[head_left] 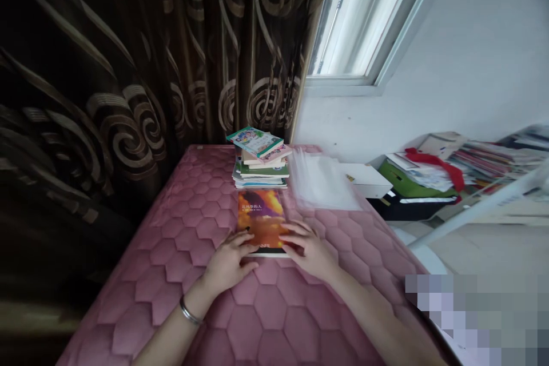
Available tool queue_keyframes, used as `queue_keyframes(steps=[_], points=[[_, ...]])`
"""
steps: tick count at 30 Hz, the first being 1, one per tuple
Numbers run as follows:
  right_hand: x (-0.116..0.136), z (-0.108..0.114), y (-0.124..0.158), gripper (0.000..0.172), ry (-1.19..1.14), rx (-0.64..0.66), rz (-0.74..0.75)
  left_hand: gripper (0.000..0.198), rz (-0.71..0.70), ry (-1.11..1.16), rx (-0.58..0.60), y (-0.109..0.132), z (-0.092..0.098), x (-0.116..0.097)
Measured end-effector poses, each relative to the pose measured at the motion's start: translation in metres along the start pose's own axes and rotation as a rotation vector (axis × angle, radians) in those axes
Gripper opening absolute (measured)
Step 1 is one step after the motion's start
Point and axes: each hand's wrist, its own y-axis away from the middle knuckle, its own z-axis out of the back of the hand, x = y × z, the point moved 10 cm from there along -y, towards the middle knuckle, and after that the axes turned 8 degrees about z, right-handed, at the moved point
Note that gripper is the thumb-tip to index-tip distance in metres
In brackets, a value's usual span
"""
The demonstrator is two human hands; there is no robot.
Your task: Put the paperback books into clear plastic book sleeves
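Note:
An orange-covered book (pixel 261 214) lies flat on a pink quilted surface (pixel 189 223) in front of me. My left hand (pixel 229 260) rests at its near left corner, fingers loosely curled against the edge, a bracelet on the wrist. My right hand (pixel 309 249) lies over its near right corner with fingers stretched across the cover. Beyond the book stands a stack of several books (pixel 259 160) with a colourful one on top. To its right lies a pile of clear plastic sleeves (pixel 319 183).
A dark patterned curtain (pixel 128 68) hangs along the left and back. A window (pixel 364 17) is at the upper right. On the floor to the right are a white box (pixel 369 180), a green box (pixel 403 183) and piles of books and papers (pixel 480 160).

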Motion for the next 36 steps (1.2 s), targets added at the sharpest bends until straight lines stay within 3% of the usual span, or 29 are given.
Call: queue_keyframes(steps=[5,8,13,26,36], points=[[0.051,-0.013,-0.007,0.014,0.009,-0.010,0.081,0.015,-0.006,0.040,-0.100,-0.003,-0.004,0.009],[0.060,-0.026,-0.013,0.012,0.035,-0.009,0.050,0.013,-0.016,0.062,-0.132,-0.004,-0.004,0.010],[0.053,-0.029,-0.012,0.011,0.053,-0.025,0.026,0.011,-0.007,0.096,-0.127,-0.005,-0.004,0.013],[0.009,0.002,0.016,0.012,0.059,-0.033,0.008,0.009,-0.058,0.287,-0.107,-0.002,0.010,0.034],[-0.013,0.001,0.022,0.011,-0.060,-0.038,0.017,0.011,-0.017,0.418,-0.038,-0.003,0.008,0.042]])
